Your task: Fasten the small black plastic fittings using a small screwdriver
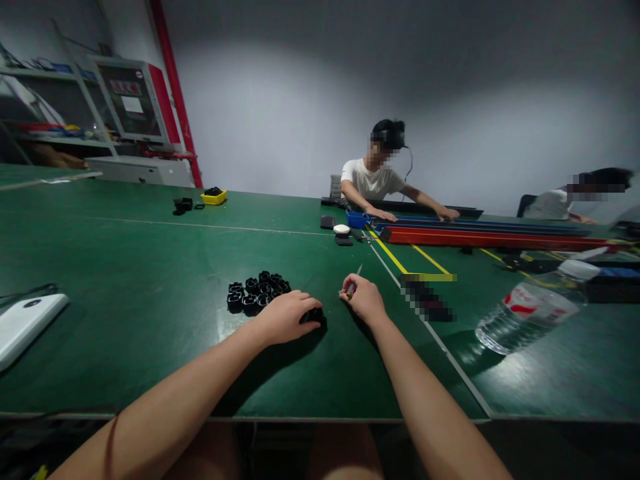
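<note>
On the green tabletop (165, 287), my left hand (285, 317) is closed around a small black plastic part (313, 316), which its fingers partly cover. Just beyond that hand sits a cluster of several similar black ring-shaped parts (250, 304). My right hand (367, 301) pinches a slim pen-like tool (351, 289) whose grey end points up and away; its exact kind is too small to tell. A gap of bare green surface separates the two hands, and the tool does not touch the black part.
A water bottle (537, 310) stands at the right, and a white power-bank-like device (33, 327) lies at the left. Across the table a person (373, 180) handles long red and blue rails (480, 239). A yellow bin (214, 199) and a blue bin (357, 219) are farther back.
</note>
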The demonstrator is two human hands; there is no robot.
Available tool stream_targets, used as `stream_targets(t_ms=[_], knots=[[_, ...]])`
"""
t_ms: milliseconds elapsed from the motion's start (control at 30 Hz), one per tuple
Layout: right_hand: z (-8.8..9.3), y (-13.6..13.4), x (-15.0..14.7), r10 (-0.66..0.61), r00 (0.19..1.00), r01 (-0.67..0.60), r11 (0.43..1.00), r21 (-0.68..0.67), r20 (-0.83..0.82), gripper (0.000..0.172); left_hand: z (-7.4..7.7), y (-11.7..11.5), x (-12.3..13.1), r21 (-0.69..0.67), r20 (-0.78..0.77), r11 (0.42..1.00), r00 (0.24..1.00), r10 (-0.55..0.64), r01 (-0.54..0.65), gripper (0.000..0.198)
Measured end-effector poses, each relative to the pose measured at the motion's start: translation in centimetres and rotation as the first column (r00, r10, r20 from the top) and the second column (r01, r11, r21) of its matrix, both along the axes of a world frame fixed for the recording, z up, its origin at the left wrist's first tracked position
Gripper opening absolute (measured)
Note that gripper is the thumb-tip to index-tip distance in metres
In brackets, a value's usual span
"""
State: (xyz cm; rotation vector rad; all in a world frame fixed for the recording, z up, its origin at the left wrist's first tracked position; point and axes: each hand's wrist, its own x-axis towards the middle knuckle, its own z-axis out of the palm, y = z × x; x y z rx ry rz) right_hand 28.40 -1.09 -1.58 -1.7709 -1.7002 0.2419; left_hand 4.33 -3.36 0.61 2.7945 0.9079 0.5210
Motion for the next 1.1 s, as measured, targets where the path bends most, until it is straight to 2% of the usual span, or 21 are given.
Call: stream_targets(t_ms=[167,400,600,767,933,1100], knots=[[0.21,-0.14,-0.19,-0.007,0.998,0.011,0.998,-0.066,0.060,0.012,0.20,-0.15,0.12,-0.022,-0.019,1.000,1.000,0.004,-0.005,0.035],[-0.38,0.27,-0.11,0.009,0.998,-0.008,1.000,-0.014,0.066,0.018,-0.18,-0.01,0.10,-0.031,0.001,0.999,1.000,-0.008,0.008,0.035],[-0.04,0.22,0.09,-0.025,0.999,0.025,1.000,0.010,0.020,0.018,-0.25,0.08,0.04,-0.035,0.004,0.999,1.000,-0.014,0.015,0.035],[-0.07,0.14,0.23,0.043,0.999,-0.042,0.998,-0.043,0.018,0.019,-0.06,0.04,0.01,-0.044,0.000,0.999,1.000,-0.016,0.016,0.035],[-0.44,0.24,0.16,0.090,0.996,-0.090,0.995,-0.032,0.014,0.017,-0.16,0.07,-0.01,-0.049,0.011,0.998,1.000,-0.029,0.029,0.034],[-0.18,0.33,0.24,0.021,0.999,-0.021,1.000,0.010,-0.024,0.016,-0.26,0.13,0.03,-0.053,0.012,0.998,0.999,-0.040,0.040,0.035]])
